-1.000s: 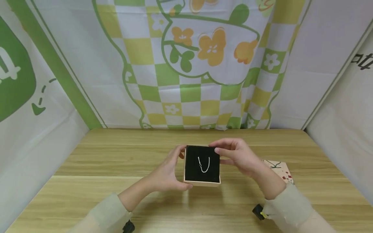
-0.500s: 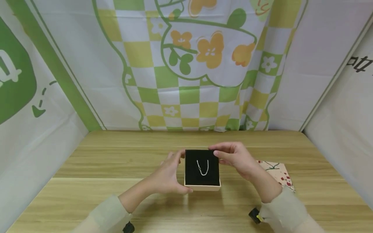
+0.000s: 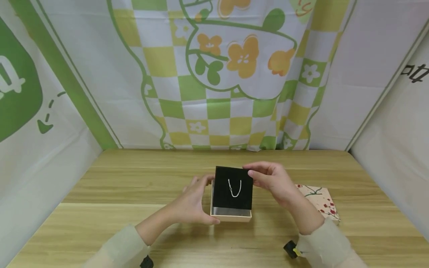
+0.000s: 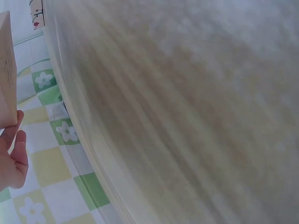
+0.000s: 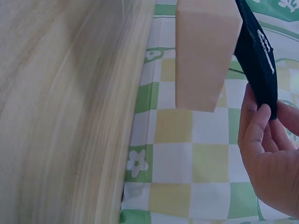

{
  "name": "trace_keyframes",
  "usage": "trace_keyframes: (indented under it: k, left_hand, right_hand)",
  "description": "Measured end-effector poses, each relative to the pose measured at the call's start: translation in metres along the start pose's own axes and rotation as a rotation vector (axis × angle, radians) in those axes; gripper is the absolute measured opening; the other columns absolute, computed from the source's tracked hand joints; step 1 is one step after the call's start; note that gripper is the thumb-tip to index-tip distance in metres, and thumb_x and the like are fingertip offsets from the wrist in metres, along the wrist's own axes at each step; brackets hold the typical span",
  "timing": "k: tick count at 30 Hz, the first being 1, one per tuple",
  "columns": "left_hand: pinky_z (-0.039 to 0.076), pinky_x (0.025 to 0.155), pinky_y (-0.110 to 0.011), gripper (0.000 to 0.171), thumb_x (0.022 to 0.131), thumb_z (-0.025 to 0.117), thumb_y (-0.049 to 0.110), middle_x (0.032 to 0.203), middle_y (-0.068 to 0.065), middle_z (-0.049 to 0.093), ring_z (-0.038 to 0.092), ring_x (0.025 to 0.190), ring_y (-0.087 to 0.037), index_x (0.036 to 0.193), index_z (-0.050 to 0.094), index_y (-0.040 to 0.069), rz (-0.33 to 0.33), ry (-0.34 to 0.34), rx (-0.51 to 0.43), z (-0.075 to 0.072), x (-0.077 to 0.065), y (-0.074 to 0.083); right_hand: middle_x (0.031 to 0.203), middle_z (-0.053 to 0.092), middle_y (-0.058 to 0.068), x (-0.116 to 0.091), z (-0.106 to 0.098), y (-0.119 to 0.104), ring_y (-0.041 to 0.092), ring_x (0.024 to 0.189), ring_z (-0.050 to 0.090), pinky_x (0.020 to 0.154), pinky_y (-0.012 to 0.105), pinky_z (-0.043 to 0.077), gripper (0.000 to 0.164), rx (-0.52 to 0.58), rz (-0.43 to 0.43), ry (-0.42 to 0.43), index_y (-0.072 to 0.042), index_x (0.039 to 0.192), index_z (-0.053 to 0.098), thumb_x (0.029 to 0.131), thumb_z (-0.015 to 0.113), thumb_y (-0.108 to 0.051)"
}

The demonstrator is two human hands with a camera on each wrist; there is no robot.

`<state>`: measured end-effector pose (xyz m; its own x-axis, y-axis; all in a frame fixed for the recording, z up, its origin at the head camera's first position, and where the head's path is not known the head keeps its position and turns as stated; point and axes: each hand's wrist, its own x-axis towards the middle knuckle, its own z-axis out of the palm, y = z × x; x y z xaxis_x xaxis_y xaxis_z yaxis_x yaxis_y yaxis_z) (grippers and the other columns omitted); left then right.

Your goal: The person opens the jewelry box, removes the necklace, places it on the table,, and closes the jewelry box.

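Note:
My left hand (image 3: 192,204) grips a small cream cardboard box (image 3: 231,219) by its left side, thumb at the near corner. With my right hand (image 3: 275,183) I pinch the far right corner of a black insert pad (image 3: 223,201). The pad is tilted, its far edge raised from the box, and a grey strip of the interior shows along the near side. A thin silver chain (image 3: 235,196) hangs in a U on the pad's face. In the right wrist view the pad (image 5: 254,56) stands out from the box (image 5: 201,60), between thumb and fingers.
A cream lid (image 3: 321,201) with red blossoms and green branches lies on the wooden table (image 3: 117,186), partly behind my right forearm. A checkered curtain (image 3: 218,108) hangs at the table's back edge, with white fabric walls at both sides.
The black pad sat flush in the box before. Now its far edge has come up in my right hand, opening a gap at the near side. My left hand stays on the box.

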<state>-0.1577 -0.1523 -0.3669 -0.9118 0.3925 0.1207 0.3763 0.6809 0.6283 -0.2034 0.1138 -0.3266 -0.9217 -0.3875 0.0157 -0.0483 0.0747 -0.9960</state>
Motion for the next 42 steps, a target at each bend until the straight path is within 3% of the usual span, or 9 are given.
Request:
trace_keyframes:
  k: [12,18,24,37,42]
  left_hand:
    - [0.033,0.106,-0.063,0.114,0.056,0.093,0.039,0.142,-0.012,0.047,0.045,0.129,-0.026,0.149,0.034,0.010,0.000,-0.032,0.024,0.001,-0.001,-0.008]
    - [0.034,0.103,-0.064,0.113,0.057,0.093,0.040,0.140,-0.010,0.048,0.050,0.121,-0.025,0.148,0.034,0.009,-0.010,-0.077,0.044,0.003,-0.001,-0.018]
    - [0.033,0.103,-0.065,0.115,0.058,0.092,0.041,0.142,-0.011,0.047,0.049,0.125,-0.028,0.150,0.032,0.009,-0.039,-0.116,0.028,0.002,-0.002,-0.026]
    - [0.036,0.102,-0.062,0.115,0.060,0.092,0.043,0.140,-0.013,0.047,0.045,0.126,-0.028,0.150,0.031,0.007,-0.085,-0.155,0.042,-0.004,-0.009,-0.035]
    - [0.035,0.102,-0.064,0.116,0.062,0.091,0.049,0.140,-0.016,0.045,0.041,0.128,-0.031,0.150,0.029,0.006,-0.099,-0.176,0.071,-0.004,-0.011,-0.038]
  right_hand:
    - [0.104,0.070,-0.016,0.002,-0.004,-0.004,0.003,0.092,0.060,0.082,0.023,0.055,0.032,0.008,0.000,0.020,0.004,0.125,0.064,0.096,0.063,-0.009]
    - [0.103,0.071,-0.017,0.000,-0.005,-0.007,0.003,0.091,0.061,0.081,0.023,0.055,0.030,0.017,-0.006,0.029,0.002,0.124,0.065,0.096,0.063,-0.009]
    - [0.104,0.070,-0.017,-0.006,-0.008,-0.015,0.003,0.095,0.060,0.081,0.022,0.055,0.031,0.012,-0.024,0.032,0.004,0.125,0.064,0.097,0.062,-0.009]
    - [0.107,0.069,-0.016,-0.005,-0.017,-0.032,0.004,0.095,0.060,0.081,0.022,0.055,0.019,0.014,-0.068,0.076,-0.013,0.113,0.073,0.097,0.064,-0.011]
    - [0.104,0.069,-0.015,-0.007,-0.018,-0.037,0.002,0.082,0.059,0.081,0.022,0.055,0.021,0.057,-0.075,0.088,-0.028,0.099,0.075,0.097,0.064,-0.011]
